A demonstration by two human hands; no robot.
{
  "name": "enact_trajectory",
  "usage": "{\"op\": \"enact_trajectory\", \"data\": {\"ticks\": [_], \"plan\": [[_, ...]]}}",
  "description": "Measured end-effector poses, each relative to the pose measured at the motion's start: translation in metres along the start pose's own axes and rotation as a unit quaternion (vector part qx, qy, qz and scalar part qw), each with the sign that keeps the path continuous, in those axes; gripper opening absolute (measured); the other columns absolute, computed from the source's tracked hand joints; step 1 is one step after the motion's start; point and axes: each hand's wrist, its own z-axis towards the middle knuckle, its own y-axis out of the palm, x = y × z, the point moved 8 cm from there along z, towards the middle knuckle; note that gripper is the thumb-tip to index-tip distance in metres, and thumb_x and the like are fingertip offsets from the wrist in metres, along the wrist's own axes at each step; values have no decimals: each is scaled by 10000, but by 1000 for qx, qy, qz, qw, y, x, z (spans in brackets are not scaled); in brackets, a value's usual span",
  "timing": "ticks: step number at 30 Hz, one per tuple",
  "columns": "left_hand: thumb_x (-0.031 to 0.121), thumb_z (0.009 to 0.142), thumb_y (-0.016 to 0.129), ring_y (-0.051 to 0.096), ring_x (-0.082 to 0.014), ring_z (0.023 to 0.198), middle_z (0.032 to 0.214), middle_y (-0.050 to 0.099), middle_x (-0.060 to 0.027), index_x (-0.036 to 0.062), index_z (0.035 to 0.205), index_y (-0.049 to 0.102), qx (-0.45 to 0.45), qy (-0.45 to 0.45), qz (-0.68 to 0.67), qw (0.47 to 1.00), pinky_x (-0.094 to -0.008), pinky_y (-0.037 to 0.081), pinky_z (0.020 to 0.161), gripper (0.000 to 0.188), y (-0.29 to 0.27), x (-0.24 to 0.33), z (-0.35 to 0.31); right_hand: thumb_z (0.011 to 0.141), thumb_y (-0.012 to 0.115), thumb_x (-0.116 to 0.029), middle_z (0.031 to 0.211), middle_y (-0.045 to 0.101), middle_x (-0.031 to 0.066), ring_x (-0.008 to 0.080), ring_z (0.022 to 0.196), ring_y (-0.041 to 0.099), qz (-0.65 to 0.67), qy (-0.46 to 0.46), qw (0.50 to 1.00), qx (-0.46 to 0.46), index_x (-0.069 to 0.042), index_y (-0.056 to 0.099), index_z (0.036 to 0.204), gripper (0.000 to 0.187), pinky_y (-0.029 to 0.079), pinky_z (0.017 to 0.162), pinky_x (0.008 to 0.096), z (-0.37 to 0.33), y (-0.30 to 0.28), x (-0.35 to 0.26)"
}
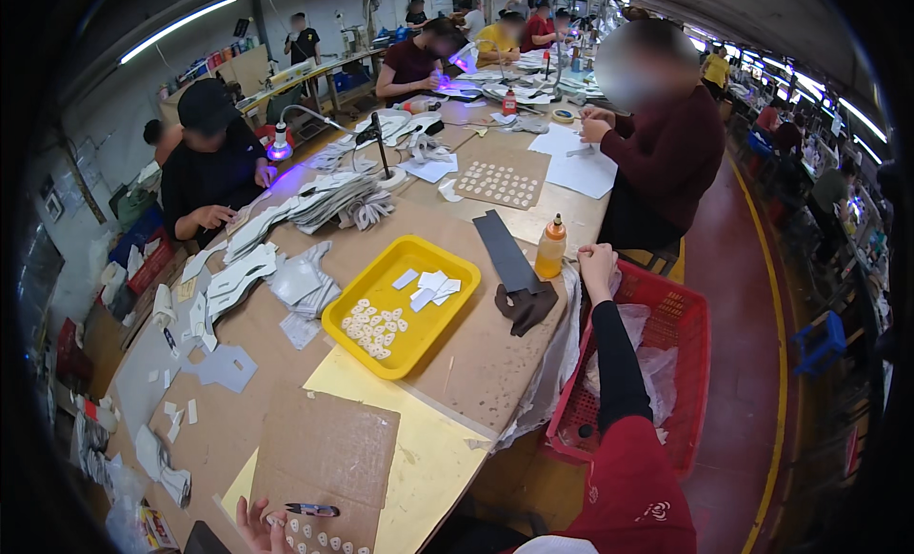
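Where your left hand enters at the lower edge, its fingers are half curled and slightly parted; whether that grip pinches a piece, you cannot tell from this view. Just to its right, the pale oval pieces lie in rows on the brown cardboard sheet, the nearest of them close by the fingertips. The relation that counts is this short rightward step: your left hand is by far the nearer one, your right well away. Just beyond the fingers lies a dark pen-like tool, its long axis running left to right above the top row, so it borders that row on the far side.

Your right hand hangs over the far end of the red basket, fingers curled downward; you cannot see whether they hold anything. Clear plastic bags lie in the basket, and an orange bottle stands just left of that hand.

Farther out, the cardboard overlaps a yellow sheet on the surface. Past it sits the yellow tray, with a dark strip and brown cloth to its right.
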Motion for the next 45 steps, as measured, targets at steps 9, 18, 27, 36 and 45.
{"op": "enact_trajectory", "data": {"ticks": [9,18,27,36,45], "plan": [[219,943,589,614,-232,921,1294,534,-141,53,1552,230,16,-6,-23,1000,-340,481,841,726,0,-3,-1,823,656,-145,986,606,43,251,1056,535,-141,-189,971,-50,-133,771,854,120,422,875,410,4,-21,-34],[263,965,570,624,-242,929,1319,517,-150,69,1557,223,60,23,-123,990,-349,488,854,713,12,10,-14,898,600,-51,952,650,112,304,909,629,220,-154,958,105,-25,707,950,122,492,808,375,-6,-94,-76],[387,1031,484,624,-364,1136,1523,335,-249,256,1581,-56,-200,1,-351,915,-443,451,1047,782,165,63,-62,821,760,-123,1100,687,98,274,974,655,392,-534,643,-384,-65,718,1067,256,512,838,399,-293,-191,-294],[488,987,542,504,-388,1300,1572,229,-263,280,1563,-140,-207,-45,-428,879,-489,392,1105,917,177,60,-71,849,722,-74,1109,656,88,272,995,647,424,-524,581,-456,-56,681,1100,255,518,845,378,-354,-179,-305],[488,947,605,412,-380,1380,1606,199,-183,296,1569,-41,-197,-147,-494,834,-485,337,1130,917,181,50,-79,822,691,40,1021,668,100,258,965,658,452,-491,604,-435,-46,707,1092,283,543,811,351,-349,-186,-287]]}}
